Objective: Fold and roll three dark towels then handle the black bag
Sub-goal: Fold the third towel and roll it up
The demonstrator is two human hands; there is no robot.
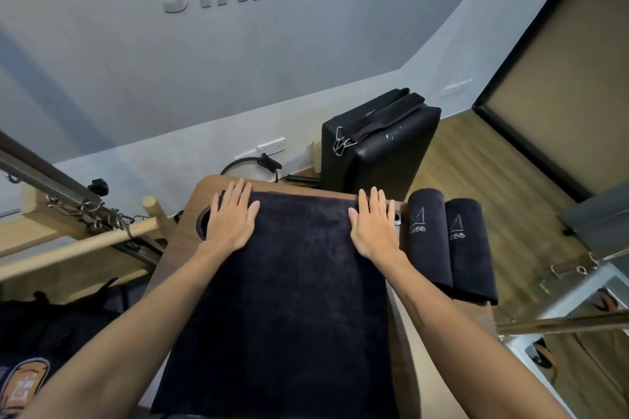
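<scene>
A dark towel [292, 289] lies flat and lengthwise on a brown wooden board [177, 248]. My left hand [231, 218] rests palm down on its far left corner, fingers spread. My right hand [372, 221] presses flat on the far right corner the same way. Neither hand grips anything. Two rolled dark towels [429, 241] [471, 248] with pale embroidered logos lie side by side at the board's right edge. A dark bag-like heap [51, 323] sits low on the left, partly cut off.
A black padded box [377, 153] with straps and metal clips stands beyond the board by the wall. A wooden bar [75, 245] with springs and chains runs on the left. A metal frame [578, 303] stands on the wooden floor at right.
</scene>
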